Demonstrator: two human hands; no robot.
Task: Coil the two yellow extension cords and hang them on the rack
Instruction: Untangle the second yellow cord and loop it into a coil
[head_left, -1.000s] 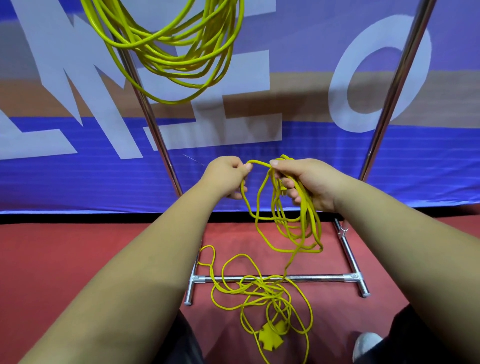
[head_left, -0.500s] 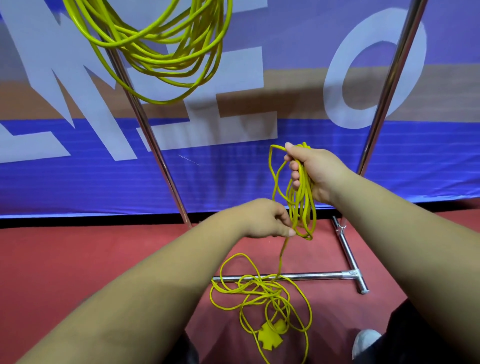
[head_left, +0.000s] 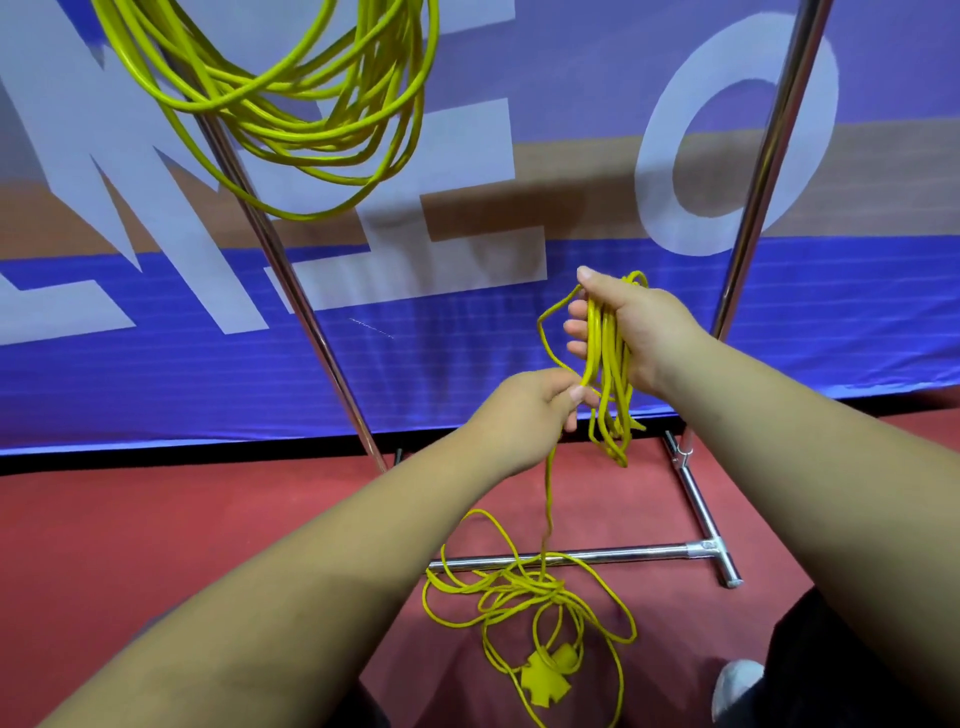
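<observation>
One yellow cord hangs coiled (head_left: 291, 98) at the top left, off the chrome rack's left post (head_left: 291, 291). My right hand (head_left: 634, 332) is shut on several short loops of the second yellow cord (head_left: 610, 410), which dangle below my fist. My left hand (head_left: 530, 410), just below and left of it, pinches the same cord's running strand. That strand drops straight down to a loose tangle (head_left: 524, 597) on the red floor, ending in a yellow multi-outlet socket (head_left: 548, 680).
The rack's right post (head_left: 763, 171) and its floor bar (head_left: 597, 555) with a T-foot frame the tangle. A blue and white banner (head_left: 467, 338) stands right behind the rack. My white shoe (head_left: 735, 683) shows at lower right.
My left hand dropped from beside my right hand down to the running strand, then lifted slightly. The loops under my right hand hang shorter and tighter than one second ago.
</observation>
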